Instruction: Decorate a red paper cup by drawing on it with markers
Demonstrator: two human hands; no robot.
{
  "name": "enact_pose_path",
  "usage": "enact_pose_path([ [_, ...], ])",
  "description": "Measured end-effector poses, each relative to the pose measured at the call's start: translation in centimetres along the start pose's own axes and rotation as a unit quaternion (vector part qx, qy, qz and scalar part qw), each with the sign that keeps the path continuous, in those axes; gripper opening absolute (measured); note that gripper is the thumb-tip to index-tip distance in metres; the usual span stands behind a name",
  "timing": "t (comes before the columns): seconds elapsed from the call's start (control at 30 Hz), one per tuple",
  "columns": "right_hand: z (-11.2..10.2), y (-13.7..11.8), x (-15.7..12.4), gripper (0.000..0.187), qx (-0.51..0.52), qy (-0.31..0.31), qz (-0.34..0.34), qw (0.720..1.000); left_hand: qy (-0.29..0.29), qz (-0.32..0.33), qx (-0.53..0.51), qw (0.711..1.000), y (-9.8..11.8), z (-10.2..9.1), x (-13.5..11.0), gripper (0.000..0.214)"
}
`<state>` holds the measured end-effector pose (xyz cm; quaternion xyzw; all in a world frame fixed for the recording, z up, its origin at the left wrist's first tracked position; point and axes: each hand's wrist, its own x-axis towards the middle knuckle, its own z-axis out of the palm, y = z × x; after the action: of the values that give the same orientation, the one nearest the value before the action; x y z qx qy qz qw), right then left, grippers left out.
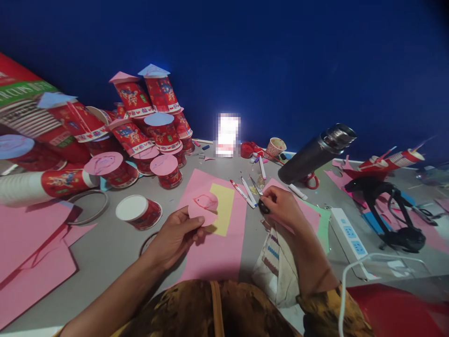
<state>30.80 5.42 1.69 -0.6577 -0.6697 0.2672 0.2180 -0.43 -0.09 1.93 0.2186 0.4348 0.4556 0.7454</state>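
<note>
Pink disc (204, 208) in left hand (178, 231), thumb (192, 225) uppermost

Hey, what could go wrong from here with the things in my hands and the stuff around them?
The pink paper disc might crease, since your left hand pinches it near its edge. The scissors in your right hand have their blades close beside two markers, so a sideways sweep could knock those. The red cups stand in tiers, so a bump might topple them.
</note>
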Motion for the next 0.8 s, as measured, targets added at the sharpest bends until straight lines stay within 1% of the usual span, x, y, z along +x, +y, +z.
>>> enact_pose_path([
  [0.03, 0.6, -0.7, -0.3, 0.017, 0.065, -0.006, -0.01, 0.998, -0.009, -0.001, 0.02, 1.0, 0.0, 0.1, -0.1, 0.035],
  [0.07, 1.2, -1.5, -0.6, 0.022, 0.127, -0.028, -0.018, 0.991, -0.018, -0.001, 0.045, 0.999, 0.1, 0.3, -0.2, 0.033],
  [0.13, 2.6, -3.0, -1.3, 0.031, 0.219, -0.098, -0.047, 0.97, -0.034, 0.001, 0.108, 0.994, 0.1, 0.6, -0.4, 0.027],
  [0.2, 3.7, -4.1, -2.0, 0.035, 0.267, -0.154, -0.07, 0.949, -0.041, 0.007, 0.172, 0.984, 0.1, 0.9, -0.6, 0.021],
  [0.3, 4.3, -4.9, -2.6, 0.031, 0.27, -0.185, -0.086, 0.941, -0.049, 0.003, 0.221, 0.974, -0.1, 1.2, -0.7, 0.016],
  [0.37, 4.4, -4.9, -2.7, 0.03, 0.259, -0.188, -0.094, 0.943, -0.073, -0.022, 0.195, 0.978, -0.3, 1.1, -0.7, 0.022],
  [0.43, 4.3, -4.8, -2.6, 0.029, 0.254, -0.191, -0.099, 0.943, -0.109, -0.055, 0.14, 0.983, -0.3, 1.0, -0.6, 0.028],
  [0.53, 4.3, -4.8, -2.5, 0.028, 0.248, -0.201, -0.101, 0.942, -0.144, -0.095, 0.083, 0.981, -0.2, 0.9, -0.6, 0.031],
  [0.7, 4.1, -5.1, -2.5, 0.026, 0.252, -0.204, -0.091, 0.941, -0.157, -0.129, 0.049, 0.978, 0.0, 0.6, -0.5, 0.029],
  [0.77, 4.1, -5.2, -2.6, 0.029, 0.275, -0.217, -0.072, 0.934, -0.156, -0.133, 0.05, 0.977, -0.2, 0.5, -0.4, 0.03],
  [0.8, 4.1, -5.2, -2.6, 0.032, 0.296, -0.232, -0.055, 0.925, -0.154, -0.133, 0.056, 0.978, -0.3, 0.4, -0.3, 0.031],
])
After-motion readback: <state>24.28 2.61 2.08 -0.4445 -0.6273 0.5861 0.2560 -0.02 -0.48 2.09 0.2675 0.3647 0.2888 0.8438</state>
